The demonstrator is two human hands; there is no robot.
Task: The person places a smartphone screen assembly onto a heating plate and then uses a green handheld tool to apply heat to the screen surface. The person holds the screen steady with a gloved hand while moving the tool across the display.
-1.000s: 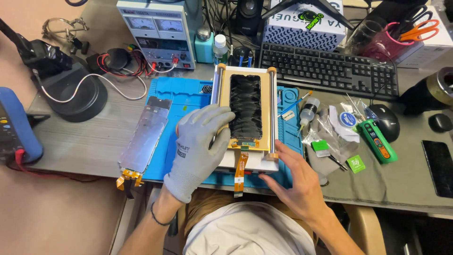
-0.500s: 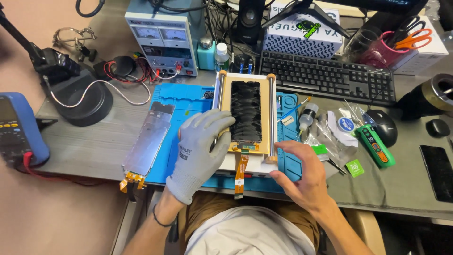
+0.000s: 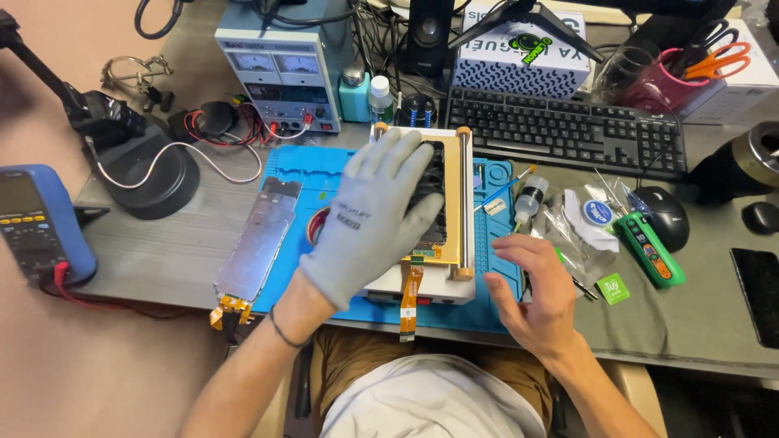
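We count two hands. Our left hand [image 3: 375, 219], in a grey glove, lies flat with fingers spread over one phone frame [image 3: 438, 199], black inside with a gold rim, which sits on one white heating plate [image 3: 422, 288] atop one blue work mat [image 3: 495, 300]. The gloved fingers [image 3: 410, 162] press on the frame's left half and grip nothing; the right half and gold edge show beside them. One orange flex cable [image 3: 408, 300] hangs from the frame's near edge, below the palm.

Our right hand [image 3: 540, 288], bare, rests on the mat's right edge just beside the plate, fingers loosely curled and holding nothing.

Also on the grey desk [image 3: 162, 251]: one detached phone screen [image 3: 256, 243] left of the glove, one black keyboard [image 3: 568, 134], one black mouse [image 3: 665, 215], one bench power supply [image 3: 284, 69], one blue multimeter [image 3: 36, 219], one small dropper bottle [image 3: 527, 199], one green tool [image 3: 649, 247].
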